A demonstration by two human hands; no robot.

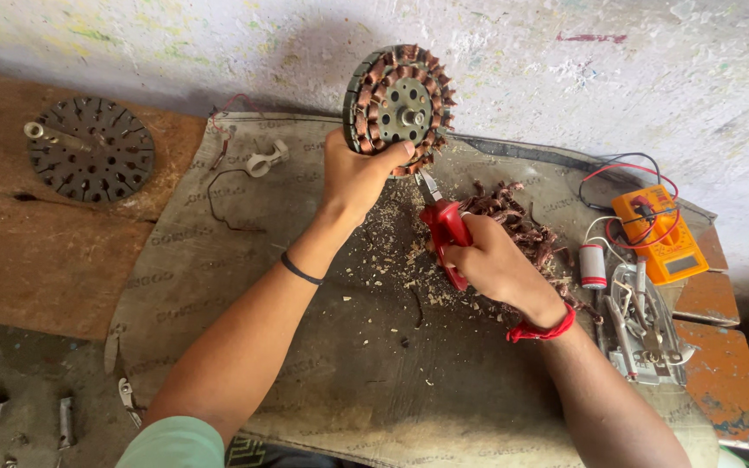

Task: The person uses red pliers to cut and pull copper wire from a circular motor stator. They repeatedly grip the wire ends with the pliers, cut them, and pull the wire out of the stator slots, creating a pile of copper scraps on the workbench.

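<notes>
Far left, on the brown board: one dark slotted stator disc (90,148), lying flat, untouched. Next, one small white clamp-like fitting (265,159) on the grey sacking (218,286) that covers the work surface. The left hand (354,178) rises from a forearm stretched diagonally up from lower left, with a black band at the wrist; fingers curled closed around the lower-left rim of one copper-wound stator (400,108), thumb laid across the front windings. The stator is held upright on edge against the wall, face toward the person, its lowest coils just above the cutter tips. The right hand (493,264) comes in from lower right, red thread at the wrist, fist wrapped shut on the red handles of one pair of cutters (444,230); the blades point up at the bottom windings, whether touching them cannot be told. Behind this hand, one heap of cut copper wire (513,221); chips litter the sacking. Further right: one small white cylindrical capacitor (593,265), one orange multimeter (659,233) with red and black leads, and a cluster of metal tools (643,334), count unclear.
</notes>
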